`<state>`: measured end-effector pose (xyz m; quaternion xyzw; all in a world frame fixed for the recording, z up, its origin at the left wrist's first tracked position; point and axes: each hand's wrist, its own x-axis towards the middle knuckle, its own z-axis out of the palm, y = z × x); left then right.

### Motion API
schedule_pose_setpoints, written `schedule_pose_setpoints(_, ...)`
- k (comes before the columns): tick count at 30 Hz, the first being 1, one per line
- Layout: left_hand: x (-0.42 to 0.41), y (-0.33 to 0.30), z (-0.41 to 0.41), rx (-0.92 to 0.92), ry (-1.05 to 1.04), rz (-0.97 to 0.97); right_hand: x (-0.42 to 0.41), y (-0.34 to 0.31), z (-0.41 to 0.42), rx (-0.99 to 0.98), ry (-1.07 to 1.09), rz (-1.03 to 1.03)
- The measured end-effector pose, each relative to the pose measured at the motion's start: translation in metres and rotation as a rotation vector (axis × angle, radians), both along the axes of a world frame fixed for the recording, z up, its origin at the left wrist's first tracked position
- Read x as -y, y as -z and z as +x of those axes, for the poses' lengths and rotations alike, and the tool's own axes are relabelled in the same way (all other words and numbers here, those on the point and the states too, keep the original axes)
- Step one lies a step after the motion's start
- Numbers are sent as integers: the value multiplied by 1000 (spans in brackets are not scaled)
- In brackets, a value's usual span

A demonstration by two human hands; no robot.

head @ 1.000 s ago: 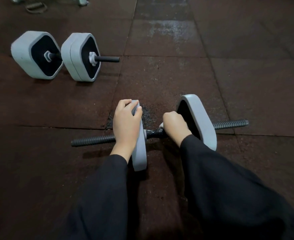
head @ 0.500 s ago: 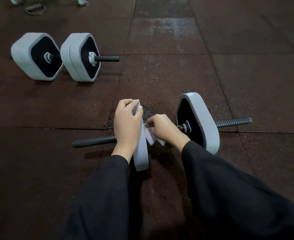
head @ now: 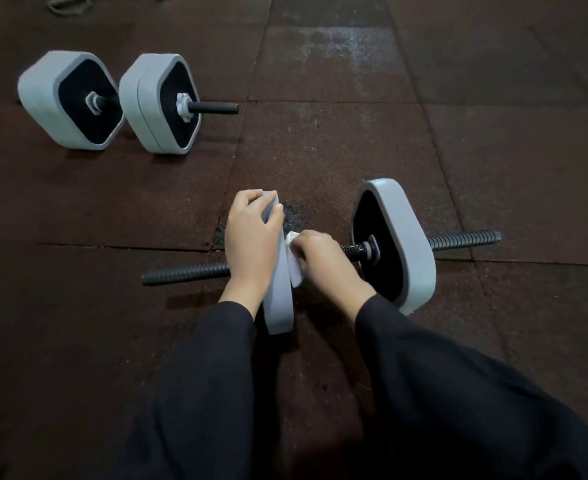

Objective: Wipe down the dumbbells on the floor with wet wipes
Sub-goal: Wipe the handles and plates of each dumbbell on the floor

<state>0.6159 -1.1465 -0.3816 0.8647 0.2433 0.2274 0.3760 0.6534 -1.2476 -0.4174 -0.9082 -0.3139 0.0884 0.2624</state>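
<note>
While the near dumbbell (head: 320,258) lies across the dark rubber floor (head: 354,140) just below the middle of the head view, both hands work at its left weight plate (head: 278,299). That plate stands on edge, grey, with the threaded black bar (head: 185,273) sticking out toward 9 o'clock. The left hand (head: 251,244) grips the plate from above, fingers curled over its top edge and thumb on the near side. The right hand (head: 323,261) sits just at 3 o'clock of the plate, its fingers bunched around a white wet wipe (head: 294,268) that is pressed against the plate's inner face (only a folded corner of the wipe shows past the knuckles). The right weight plate (head: 410,244) stands tilted further along the bar toward 3 o'clock, a collar nut against its black inner face, the bar's end poking out beyond it. Both forearms are in black sleeves (head: 458,393). A second dumbbell (head: 112,102), two grey plates with black faces, rests well apart at 10 o'clock.
</note>
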Motion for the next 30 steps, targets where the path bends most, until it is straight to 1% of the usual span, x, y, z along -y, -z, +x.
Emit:
schedule_pose_setpoints(2, 1, 0, -1, 1, -1, -14, 10, 16, -14, 80, -46, 94)
schedule_pose_setpoints(4, 1, -1, -2, 3, 8, -11, 24, 29, -25, 115, -15, 200)
schedule_pose_setpoints(5, 1, -1, -2, 2, 13, -5, 32, 31, -27, 106, 37, 266)
schedule_pose_setpoints(6, 1, -2, -2, -2, 16, 0, 38, 29, -29, 41, 103, 375)
schedule_pose_setpoints(8, 1, -2, -2, -8, 14, 2, 49, 31, -23, -32, 267, 446)
schedule_pose_setpoints(10, 1, -1, -2, -7, 12, 3, 56, 32, -15, -42, 373, 383)
schedule_pose_setpoints(13, 0, -1, -1, -14, 15, 0, 57, 30, -17, 89, 372, 176)
schedule_pose_setpoints(15, 1, -2, -2, -22, 19, 0, 58, 30, -19, 229, 368, 76)
schedule_pose_setpoints(17, 2, -3, -3, -24, 31, 4, 59, 29, -19, 322, 367, -15)
schedule_pose_setpoints(19, 2, -3, -4, -24, 31, 4, 56, 31, -17, 386, 407, -99)
schedule_pose_setpoints(21, 2, -4, -4, -33, 26, 4, 52, 31, -18, 392, 423, -139)
schedule_pose_setpoints(25, 3, -4, -5, -25, 24, 14, 52, 31, -22, 334, 280, -8)
schedule_pose_setpoints(28, 3, -3, -3, -28, 15, 15, 45, 33, -31, 245, 278, 145)
schedule_pose_setpoints(30, 3, -2, -3, -21, 11, 17, 30, 39, -42, 227, 280, 221)
